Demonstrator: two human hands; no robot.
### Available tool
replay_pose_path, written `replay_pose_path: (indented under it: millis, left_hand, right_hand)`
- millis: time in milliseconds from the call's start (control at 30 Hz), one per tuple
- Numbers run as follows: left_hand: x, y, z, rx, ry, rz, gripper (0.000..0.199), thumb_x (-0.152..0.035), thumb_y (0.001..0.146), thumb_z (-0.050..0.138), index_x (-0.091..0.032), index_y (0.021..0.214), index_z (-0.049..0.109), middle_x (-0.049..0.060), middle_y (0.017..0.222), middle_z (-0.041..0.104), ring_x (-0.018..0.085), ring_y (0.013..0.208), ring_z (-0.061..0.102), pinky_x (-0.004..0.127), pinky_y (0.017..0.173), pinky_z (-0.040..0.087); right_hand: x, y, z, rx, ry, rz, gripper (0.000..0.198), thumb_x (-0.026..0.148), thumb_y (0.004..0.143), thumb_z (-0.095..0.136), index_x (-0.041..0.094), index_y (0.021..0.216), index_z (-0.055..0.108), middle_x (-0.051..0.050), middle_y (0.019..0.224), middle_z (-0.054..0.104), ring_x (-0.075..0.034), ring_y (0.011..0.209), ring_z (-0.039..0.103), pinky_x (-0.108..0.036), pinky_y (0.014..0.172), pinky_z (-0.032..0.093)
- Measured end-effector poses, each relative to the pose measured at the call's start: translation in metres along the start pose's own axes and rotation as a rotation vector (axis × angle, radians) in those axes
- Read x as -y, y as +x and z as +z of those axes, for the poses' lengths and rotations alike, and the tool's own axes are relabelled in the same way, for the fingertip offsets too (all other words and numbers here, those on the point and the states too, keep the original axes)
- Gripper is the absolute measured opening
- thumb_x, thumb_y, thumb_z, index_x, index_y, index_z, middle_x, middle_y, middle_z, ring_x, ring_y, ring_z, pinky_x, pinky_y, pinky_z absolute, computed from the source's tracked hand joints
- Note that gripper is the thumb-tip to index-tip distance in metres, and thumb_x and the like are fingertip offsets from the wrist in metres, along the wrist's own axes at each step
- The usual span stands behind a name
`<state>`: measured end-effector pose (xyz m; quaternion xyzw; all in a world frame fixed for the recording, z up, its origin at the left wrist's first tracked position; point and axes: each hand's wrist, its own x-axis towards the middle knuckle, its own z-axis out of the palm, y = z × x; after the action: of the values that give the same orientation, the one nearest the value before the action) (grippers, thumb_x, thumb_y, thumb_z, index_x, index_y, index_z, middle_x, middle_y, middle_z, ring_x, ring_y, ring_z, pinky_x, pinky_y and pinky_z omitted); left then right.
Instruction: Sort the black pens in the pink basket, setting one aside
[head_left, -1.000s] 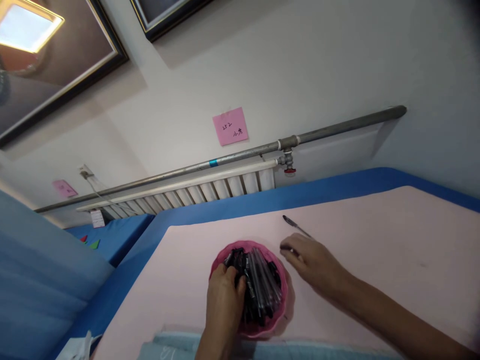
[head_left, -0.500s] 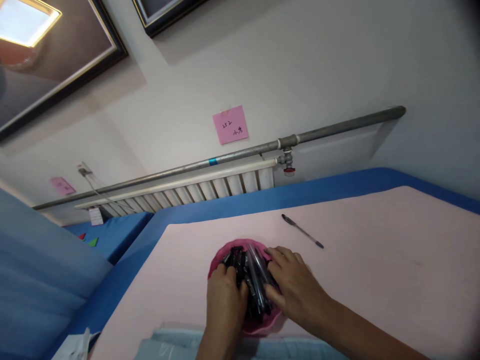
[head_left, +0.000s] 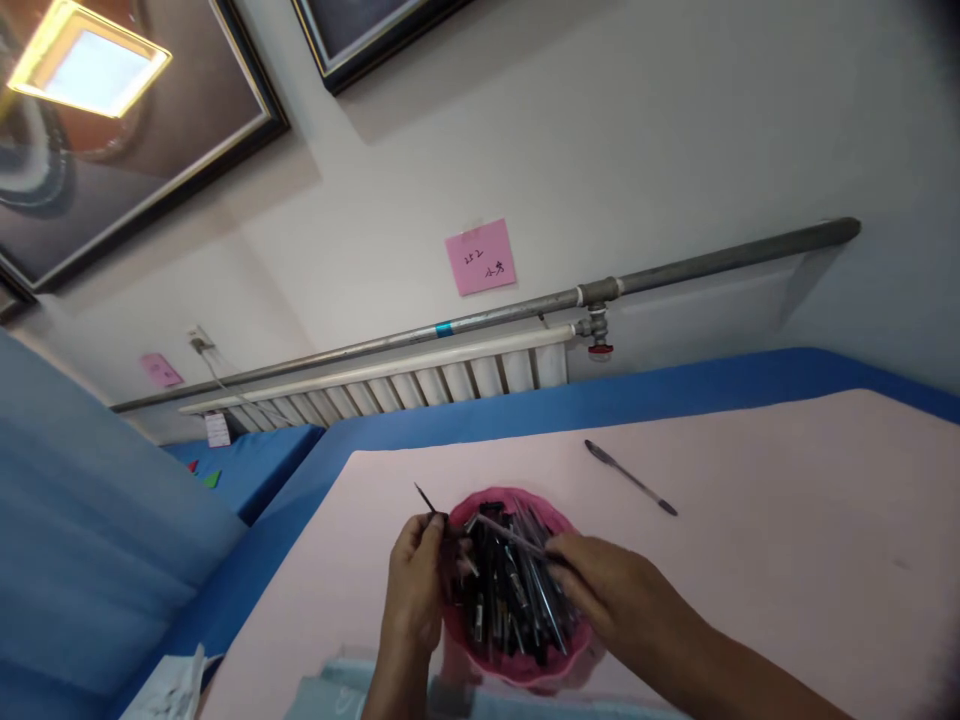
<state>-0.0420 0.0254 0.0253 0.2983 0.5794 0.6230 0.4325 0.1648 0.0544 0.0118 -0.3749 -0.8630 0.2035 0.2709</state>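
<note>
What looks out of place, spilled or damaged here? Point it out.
Nothing looks plainly spilled or damaged. The only oddity is a lone pen lying on the pink mat, beyond and to the right of the pink bowl, apart from the pile of pens inside; it may be there deliberately.

Glare burns white on a framed picture.
The left hand blurs at the fingertips; the upper-right corner fades dark.

Beyond the fingers, a white radiator lines the pale wall. Left of them hangs a blue curtain.
</note>
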Motion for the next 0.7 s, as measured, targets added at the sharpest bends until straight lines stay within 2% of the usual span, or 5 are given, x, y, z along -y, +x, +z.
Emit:
replay_pose_path:
  millis: [100, 233, 433, 700]
  left_hand:
    - [-0.006, 0.001, -0.001, -0.053, -0.297, 0.013, 0.023, -0.025, 0.067, 0.069, -0.015, 0.078, 0.052, 0.003, 0.069, 0.061, 0.015, 0.063, 0.061, 0.024, 0.054, 0.049]
    - [-0.011, 0.000, 0.001, -0.066, -0.450, 0.028, 0.022, -0.017, 0.065, 0.071, -0.014, 0.077, 0.053, 0.003, 0.070, 0.062, 0.016, 0.068, 0.064, 0.024, 0.056, 0.052]
    - [-0.011, -0.002, 0.006, -0.111, -0.453, 0.023, 0.024, -0.017, 0.063, 0.072, -0.014, 0.079, 0.054, 0.003, 0.073, 0.062, 0.018, 0.072, 0.065, 0.025, 0.055, 0.054]
    - [-0.010, -0.004, 0.010, -0.141, -0.372, 0.088, 0.030, -0.025, 0.060, 0.074, -0.015, 0.080, 0.053, 0.001, 0.072, 0.060, 0.018, 0.070, 0.065, 0.024, 0.053, 0.053]
  right_hand:
    - [-0.001, -0.004, 0.005, 0.063, 0.012, -0.046, 0.019, 0.023, 0.090, 0.036, 0.022, 0.089, 0.055, -0.001, 0.080, 0.062, -0.017, 0.071, 0.056, -0.029, 0.062, 0.041]
    - [-0.003, -0.005, 0.010, 0.070, 0.002, -0.073, 0.018, 0.023, 0.090, 0.037, 0.022, 0.088, 0.055, -0.002, 0.082, 0.062, -0.018, 0.074, 0.056, -0.030, 0.066, 0.040]
    - [-0.003, -0.005, 0.009, 0.071, -0.001, -0.067, 0.018, 0.024, 0.090, 0.038, 0.022, 0.087, 0.055, -0.002, 0.080, 0.062, -0.018, 0.073, 0.055, -0.030, 0.065, 0.039]
    - [-0.002, -0.005, 0.009, 0.071, 0.027, -0.041, 0.018, 0.025, 0.089, 0.040, 0.022, 0.080, 0.055, -0.001, 0.076, 0.061, -0.017, 0.070, 0.055, -0.029, 0.062, 0.039]
